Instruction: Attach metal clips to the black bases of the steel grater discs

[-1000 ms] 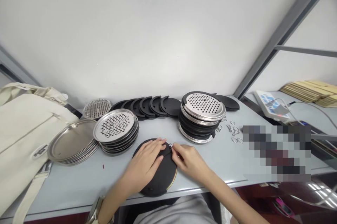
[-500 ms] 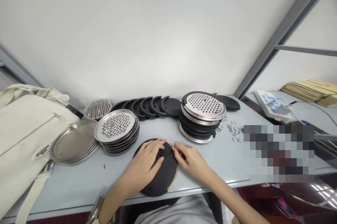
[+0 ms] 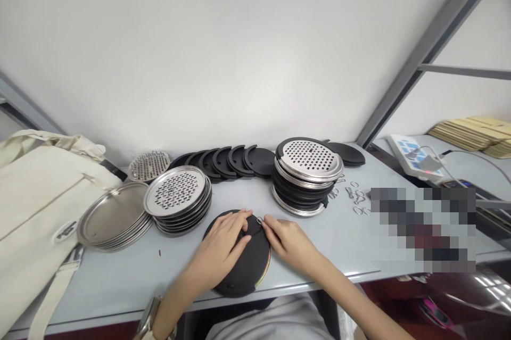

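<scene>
A round black disc (image 3: pixel 255 260) lies near the table's front edge, with a thin coloured edge showing at its lower right. My left hand (image 3: pixel 221 241) rests over its upper left part, fingers stretched out and thumb apart. At the disc's upper right rim, my right hand (image 3: pixel 285 236) pinches a small metal ring (image 3: pixel 259 220) between thumb and forefinger; part of the ring is hidden by the fingertips. A thin dark line runs across the disc toward the ring. To the right lie several loose metal rings and clasps (image 3: pixel 358 200).
Steel grater discs (image 3: pixel 175 191) stand stacked at left, beside plain steel plates (image 3: pixel 115 215) and a cream bag (image 3: pixel 35 212). Black lids (image 3: pixel 259 162) overlap along the wall. A mixed stack of black and steel discs (image 3: pixel 309 162) stands beyond my right hand. Wooden boards (image 3: pixel 471 135) lie far right.
The view has shifted very slightly. Both hands stay in nearly the same place on the black disc, the right still pinching the metal ring.
</scene>
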Demonstrator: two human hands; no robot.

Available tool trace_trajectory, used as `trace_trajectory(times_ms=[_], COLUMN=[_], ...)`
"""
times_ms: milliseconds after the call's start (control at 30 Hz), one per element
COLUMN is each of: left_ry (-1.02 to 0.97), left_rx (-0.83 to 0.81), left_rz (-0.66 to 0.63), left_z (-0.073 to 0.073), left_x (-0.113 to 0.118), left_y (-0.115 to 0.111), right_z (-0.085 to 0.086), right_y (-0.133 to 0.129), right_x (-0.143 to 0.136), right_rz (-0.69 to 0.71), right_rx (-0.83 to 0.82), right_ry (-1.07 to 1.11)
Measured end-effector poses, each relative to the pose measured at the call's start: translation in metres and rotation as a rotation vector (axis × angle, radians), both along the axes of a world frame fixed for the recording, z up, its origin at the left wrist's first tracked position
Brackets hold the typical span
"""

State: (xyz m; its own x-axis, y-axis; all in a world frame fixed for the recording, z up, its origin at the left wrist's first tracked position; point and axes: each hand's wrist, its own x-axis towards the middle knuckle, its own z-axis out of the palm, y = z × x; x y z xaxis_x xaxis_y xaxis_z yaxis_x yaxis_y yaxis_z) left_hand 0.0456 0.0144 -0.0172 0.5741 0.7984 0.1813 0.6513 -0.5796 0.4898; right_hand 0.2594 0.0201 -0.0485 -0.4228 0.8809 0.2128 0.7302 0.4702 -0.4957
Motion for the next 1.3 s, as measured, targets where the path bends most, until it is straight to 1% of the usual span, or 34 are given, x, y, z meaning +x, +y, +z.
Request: trace_trajectory(times_ms=[167, 367, 567, 667, 833, 933, 1067, 1167, 1233, 1300], left_ry=[-0.014, -0.008, -0.017, -0.007, 0.007, 0.0, 0.004, 0.011, 0.008, 0.005], left_rx=[0.012, 0.0, 0.003, 0.005, -0.009, -0.008, -0.008, -0.017, -0.025, -0.032], left_rz=[0.007, 0.009, -0.002, 0.006, 0.004, 0.004, 0.005, 0.005, 0.005, 0.004], left_z=[0.0, 0.001, 0.001, 0.001, 0.003, 0.004, 0.004, 0.005, 0.005, 0.005], left_x=[0.0, 0.0, -0.001, 0.0, -0.001, -0.001, -0.001, -0.001, -0.001, -0.001], left_y=[0.0, 0.0, 0.0, 0.0, -0.001, -0.001, -0.001, -0.002, -0.002, -0.001], right_z=[-0.005, -0.006, -0.001, 0.002, 0.006, 0.009, 0.008, 0.005, 0.002, 0.001], right_y=[0.002, 0.003, 0.002, -0.001, -0.001, 0.0, 0.0, 0.0, -0.001, 0.0], right_x=[0.0, 0.002, 0.0, -0.001, 0.0, 0.002, 0.003, 0.003, 0.003, 0.003], right_rz=[0.01, 0.028, 0.019, 0.02, -0.036, -0.014, 0.034, 0.02, 0.012, 0.038], right_rx=[0.041, 0.09, 0.035, 0.013, 0.083, 0.109, 0.119, 0.127, 0.105, 0.06], right_ry=[-0.052, -0.022, 0.066, 0.169, 0.355, 0.423, 0.434, 0.432, 0.443, 0.434])
